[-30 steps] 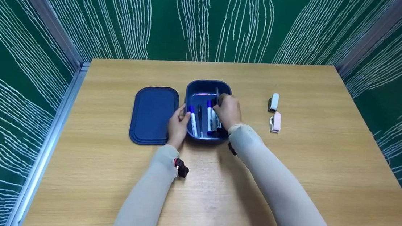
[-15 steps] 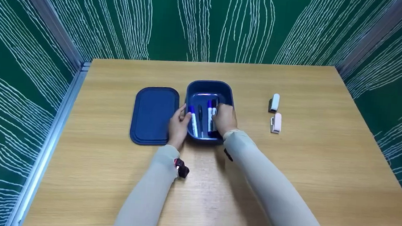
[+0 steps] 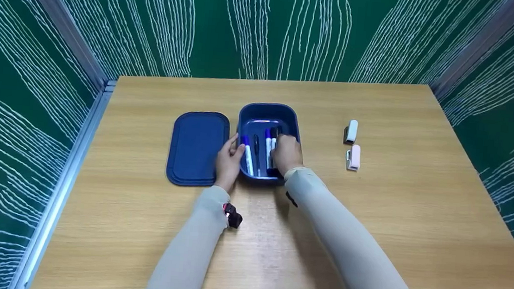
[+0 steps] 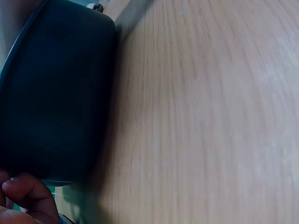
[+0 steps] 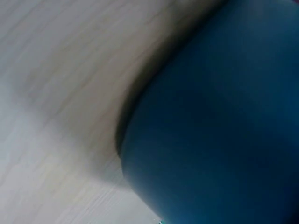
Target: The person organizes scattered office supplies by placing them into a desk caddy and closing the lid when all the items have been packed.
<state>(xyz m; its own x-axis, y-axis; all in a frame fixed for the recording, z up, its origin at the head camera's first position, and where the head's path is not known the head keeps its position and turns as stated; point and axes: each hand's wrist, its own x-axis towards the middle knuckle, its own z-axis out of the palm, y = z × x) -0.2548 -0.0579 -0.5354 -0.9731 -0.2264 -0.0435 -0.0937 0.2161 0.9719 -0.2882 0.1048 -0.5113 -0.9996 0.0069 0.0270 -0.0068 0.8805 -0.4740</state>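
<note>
While both hands are at it, the blue box (image 3: 267,112): it sits on the wooden table (image 3: 105,224) with its top off.
Left hand (image 3: 228,161): it touches the left side of the box, thumb by the rim. I cannot tell if it pinches the rim.
Right hand (image 3: 288,152): it reaches down into the right part of the box. Its fingertips are hidden, so I cannot tell if it holds something. The two hands are apart.
Inside the box: a blue-capped marker (image 3: 248,160) lies by the left wall. Next come a thin black pen (image 3: 256,144), a second blue marker (image 3: 268,151) and a black-capped marker (image 3: 273,140) just beside the right hand.
Blue lid (image 3: 198,146): it lies flat, just left of the box.
Staplers: a white stapler (image 3: 352,130) and a pink stapler (image 3: 354,156) are near each other, well to the right.
Green wall (image 3: 276,25): it has wiggly white lines.
</note>
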